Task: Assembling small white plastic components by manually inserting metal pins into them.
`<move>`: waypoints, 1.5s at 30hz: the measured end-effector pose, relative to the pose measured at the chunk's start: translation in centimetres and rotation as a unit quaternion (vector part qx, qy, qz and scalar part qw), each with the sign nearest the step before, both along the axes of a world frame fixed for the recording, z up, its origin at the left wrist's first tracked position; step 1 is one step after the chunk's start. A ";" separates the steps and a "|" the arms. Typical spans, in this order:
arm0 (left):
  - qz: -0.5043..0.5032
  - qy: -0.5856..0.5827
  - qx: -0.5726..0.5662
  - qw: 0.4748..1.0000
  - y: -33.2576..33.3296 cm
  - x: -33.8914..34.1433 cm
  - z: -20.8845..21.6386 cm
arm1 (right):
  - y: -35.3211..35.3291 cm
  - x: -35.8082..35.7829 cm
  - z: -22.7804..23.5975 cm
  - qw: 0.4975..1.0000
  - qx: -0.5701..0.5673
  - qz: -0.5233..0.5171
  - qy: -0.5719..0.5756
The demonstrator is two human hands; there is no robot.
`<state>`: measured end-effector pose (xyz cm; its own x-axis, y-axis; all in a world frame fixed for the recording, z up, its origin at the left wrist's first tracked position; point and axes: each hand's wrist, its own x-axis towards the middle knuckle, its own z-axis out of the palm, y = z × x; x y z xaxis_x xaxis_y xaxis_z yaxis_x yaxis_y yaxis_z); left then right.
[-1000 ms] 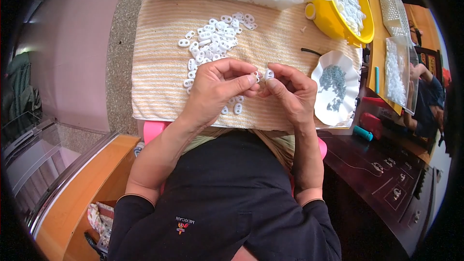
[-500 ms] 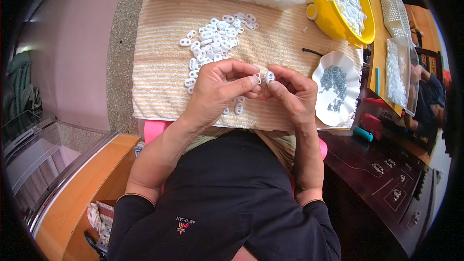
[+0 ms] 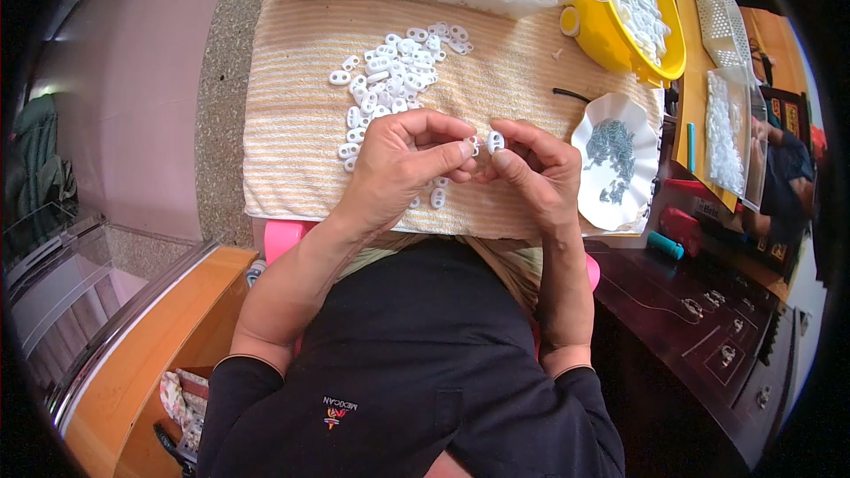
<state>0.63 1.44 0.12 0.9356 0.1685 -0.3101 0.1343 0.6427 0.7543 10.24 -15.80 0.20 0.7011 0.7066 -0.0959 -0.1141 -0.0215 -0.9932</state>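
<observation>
Our left hand (image 3: 387, 164) narrowly pinches a small white plastic piece (image 3: 475, 146); at its three o'clock, our right hand (image 3: 542, 164) pinches an oval two-holed white plastic link (image 3: 495, 140). Risk: a slack grip could drop either onto the cream-and-orange striped cloth (image 3: 505, 62).

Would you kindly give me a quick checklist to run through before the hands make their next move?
1. Left hand pinching its small white piece: ok.
2. Right hand pinching its white oval piece: ok.
3. The two held pieces lined up with each other: cannot tell, too small.
4. Fluted white dish upright, with grey bits inside it: ok.
5. Loose white pieces on the towel all in plain sight: not ok, the left hand partly covers some.
</observation>
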 end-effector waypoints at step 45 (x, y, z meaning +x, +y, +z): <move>-0.035 0.005 -0.001 0.999 -0.2 0.0 0.0 | 0.0 -0.1 -0.3 0.999 0.011 0.042 -0.024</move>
<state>0.60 1.21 0.08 0.9422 0.1012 -0.3194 0.1868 0.6329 0.7514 10.18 -15.82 -0.10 0.6434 0.7641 -0.0471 -0.0647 -0.0070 -0.9979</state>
